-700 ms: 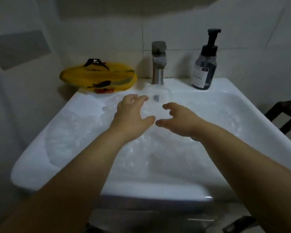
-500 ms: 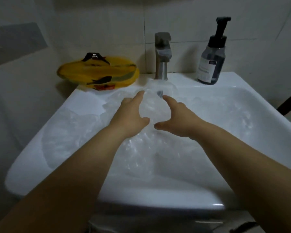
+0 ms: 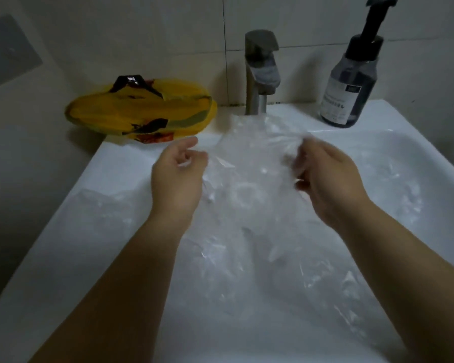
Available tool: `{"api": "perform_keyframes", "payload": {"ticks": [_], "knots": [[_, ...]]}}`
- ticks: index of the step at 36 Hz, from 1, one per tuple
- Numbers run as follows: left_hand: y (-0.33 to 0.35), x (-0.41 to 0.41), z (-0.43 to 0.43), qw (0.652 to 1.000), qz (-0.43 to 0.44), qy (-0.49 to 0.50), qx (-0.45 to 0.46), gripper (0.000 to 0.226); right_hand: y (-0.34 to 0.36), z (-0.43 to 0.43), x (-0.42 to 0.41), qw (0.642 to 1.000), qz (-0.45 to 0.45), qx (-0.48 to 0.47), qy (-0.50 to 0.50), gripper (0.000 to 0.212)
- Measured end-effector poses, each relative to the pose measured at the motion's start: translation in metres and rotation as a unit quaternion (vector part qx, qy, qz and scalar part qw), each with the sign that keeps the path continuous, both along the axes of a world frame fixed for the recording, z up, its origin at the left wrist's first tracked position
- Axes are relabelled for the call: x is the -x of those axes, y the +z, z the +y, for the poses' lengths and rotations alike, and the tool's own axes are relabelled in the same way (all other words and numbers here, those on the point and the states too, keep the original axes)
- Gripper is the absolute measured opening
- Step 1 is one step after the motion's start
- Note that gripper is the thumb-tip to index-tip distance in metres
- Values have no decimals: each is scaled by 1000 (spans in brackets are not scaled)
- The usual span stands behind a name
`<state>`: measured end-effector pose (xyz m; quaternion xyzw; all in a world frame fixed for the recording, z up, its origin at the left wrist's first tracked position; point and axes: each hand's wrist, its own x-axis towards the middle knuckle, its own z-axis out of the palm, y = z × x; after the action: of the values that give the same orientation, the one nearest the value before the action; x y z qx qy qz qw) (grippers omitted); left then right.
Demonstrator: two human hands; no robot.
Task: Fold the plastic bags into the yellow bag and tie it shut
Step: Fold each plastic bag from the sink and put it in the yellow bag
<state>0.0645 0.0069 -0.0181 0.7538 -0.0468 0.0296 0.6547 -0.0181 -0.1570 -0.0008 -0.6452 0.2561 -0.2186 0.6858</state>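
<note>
Clear plastic bags lie crumpled across the white sink basin. One clear bag is stretched between my hands above the basin, just in front of the tap. My left hand pinches its left edge with curled fingers. My right hand grips its right edge, and the fingers there are blurred. The yellow bag with black and red print lies flattened on the sink's back left corner, apart from both hands.
The white sink fills most of the view. A metal tap stands at the back centre. A dark soap pump bottle stands on the back right ledge. Tiled wall rises behind.
Both hands went from lying open and close together on the plastic to gripping a clear bag, lifting it and pulling apart sideways. The view moved closer to the sink.
</note>
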Motion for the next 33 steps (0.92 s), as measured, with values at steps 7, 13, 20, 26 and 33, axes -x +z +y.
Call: {"api": "perform_keyframes", "payload": {"ticks": [7, 13, 20, 26, 33], "knots": [[1, 12, 3, 953, -142, -143, -229, 47, 16, 16, 2, 995, -33, 14, 88, 15], [-6, 23, 11, 951, -140, -201, -191, 85, 34, 35, -1, 949, -101, -211, 212, 27], [4, 10, 9, 970, -55, -237, -27, 70, 23, 29, -5, 937, -90, -274, 198, 37], [7, -1, 5, 985, -2, -153, 84, 7, 17, 30, -9, 961, -144, -203, 117, 51], [13, -1, 2, 959, 59, -167, 221, 27, 6, 45, -13, 971, -155, 180, 2, 29]]}}
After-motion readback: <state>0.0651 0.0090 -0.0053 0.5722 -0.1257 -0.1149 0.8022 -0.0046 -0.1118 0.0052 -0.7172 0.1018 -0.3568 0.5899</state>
